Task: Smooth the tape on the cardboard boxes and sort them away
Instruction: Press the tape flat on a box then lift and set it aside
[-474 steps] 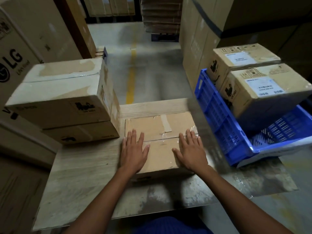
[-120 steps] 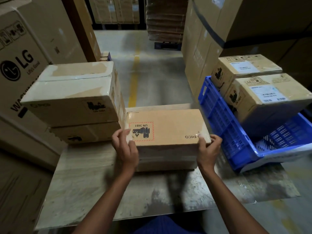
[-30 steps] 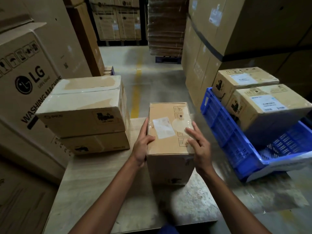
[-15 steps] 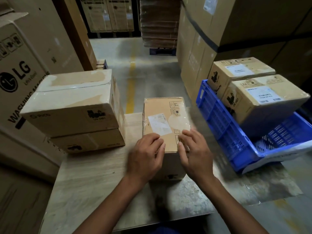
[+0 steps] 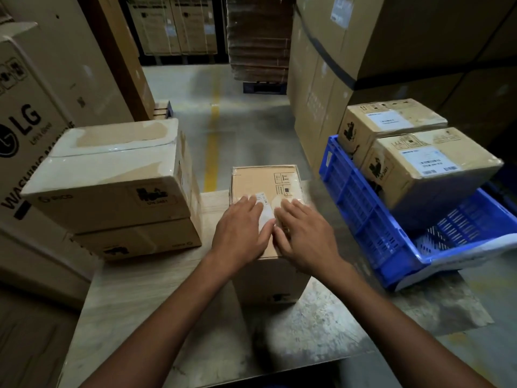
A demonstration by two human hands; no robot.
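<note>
**Cardboard box under two flat hands**

Cardboard, brown and taped along its edges: the upright brown cardboard box [image 5: 253, 182] stands on the pale wooden table [image 5: 140, 303], near its far edge and about mid-width. Both hands lie palm-down on its top face. The left hand [image 5: 240, 233] and the right hand [image 5: 305, 239] sit side by side, almost touching. Their fingers are straight and close together, gripping nothing, and press on the near half of the top. Between and under the fingertips shows a white paper label [image 5: 264, 210], partly covered.

On the table to the left is a stack of two larger tape-wrapped cardboard boxes [image 5: 112, 175], close to the handled box but apart from it. To the right a blue plastic slatted crate [image 5: 363, 219] sits tilted, carrying two labelled brown cartons [image 5: 430, 163]. A tall printed LG carton [image 5: 25, 130] stands at the far left.
</note>
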